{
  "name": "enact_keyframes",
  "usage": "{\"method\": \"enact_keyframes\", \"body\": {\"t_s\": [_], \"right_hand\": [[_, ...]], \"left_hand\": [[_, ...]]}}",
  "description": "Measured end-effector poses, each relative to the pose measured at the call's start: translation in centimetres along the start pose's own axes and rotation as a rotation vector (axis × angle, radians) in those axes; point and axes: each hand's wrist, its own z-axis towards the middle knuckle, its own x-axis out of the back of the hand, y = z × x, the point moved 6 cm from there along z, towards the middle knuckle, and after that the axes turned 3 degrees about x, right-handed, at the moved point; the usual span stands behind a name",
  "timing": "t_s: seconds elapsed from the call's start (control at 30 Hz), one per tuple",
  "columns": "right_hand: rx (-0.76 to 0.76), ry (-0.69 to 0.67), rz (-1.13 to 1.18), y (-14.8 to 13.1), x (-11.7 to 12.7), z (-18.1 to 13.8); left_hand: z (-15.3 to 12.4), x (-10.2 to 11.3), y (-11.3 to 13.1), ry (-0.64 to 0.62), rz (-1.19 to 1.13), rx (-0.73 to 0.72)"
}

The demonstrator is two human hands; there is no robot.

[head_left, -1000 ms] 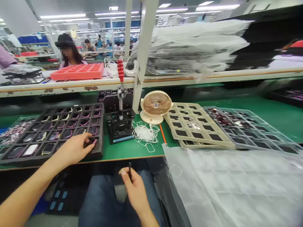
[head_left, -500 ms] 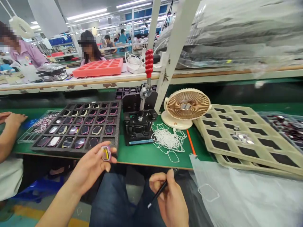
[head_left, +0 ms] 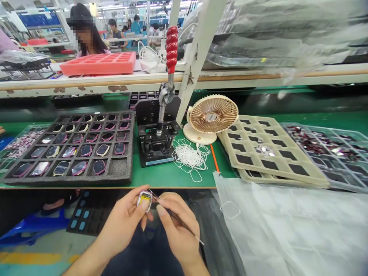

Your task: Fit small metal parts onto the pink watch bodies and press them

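Observation:
In front of the bench edge, my left hand (head_left: 122, 224) is closed around a small watch case (head_left: 145, 201) with a purplish frame, its open inside facing up. Something yellow and dark parts show inside it, partly covered by my thumb. My right hand (head_left: 179, 226) grips a thin dark pen-like tool (head_left: 198, 239) with a pale rear end. The tool's front end reaches the upper right edge of the case; whether it touches is too small to tell. A grey foam tray (head_left: 120, 170) of watches lies beyond my left hand, with one bare pocket in its front right corner.
A black clamp press (head_left: 158, 140) with a red handle stands mid-bench. Right of it are a pile of white ring gaskets (head_left: 191, 155), a fan (head_left: 212, 117), an orange stick (head_left: 214, 158), stacked beige trays (head_left: 253, 163) and a clear parts tray (head_left: 349, 161). Plastic sheeting (head_left: 301, 226) hangs over the front edge.
My hands have come together, the tool moving up to the watch case and its direction in my right hand reversed. The view has shifted right and down.

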Motion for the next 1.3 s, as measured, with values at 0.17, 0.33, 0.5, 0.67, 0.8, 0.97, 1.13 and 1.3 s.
{"method": "enact_keyframes", "body": {"t_s": [0.17,0.33,0.5,0.67,0.8,0.97,1.13,1.3], "right_hand": [[0.109,-0.090,-0.053,-0.1,-0.3,0.0],[0.154,-0.132,-0.098,-0.8,-0.6,0.2],[0.164,-0.149,-0.120,-0.7,-0.5,0.0],[0.239,-0.101,-0.100,0.2,0.2,-1.3],[0.185,-0.041,-0.106,0.6,0.8,-1.4],[0.151,-0.136,-0.104,0.4,0.1,-0.7],[0.110,-0.135,-0.099,0.6,0.0,-0.9],[0.096,-0.152,-0.098,0.4,0.0,-1.2]], "left_hand": [[0.0,-0.1,-0.3,0.023,0.085,-0.012],[-0.1,-0.1,-0.8,0.039,0.141,0.009],[-0.1,0.0,-1.0,0.060,0.212,0.017],[0.5,-0.6,-1.4,-0.070,-0.024,0.046],[0.8,-0.8,-1.8,-0.081,-0.105,0.068],[0.9,-0.6,-2.2,-0.022,-0.018,0.051],[0.8,-0.6,-2.6,-0.016,0.021,0.058],[0.8,-0.6,-2.5,-0.021,0.037,0.062]]}}
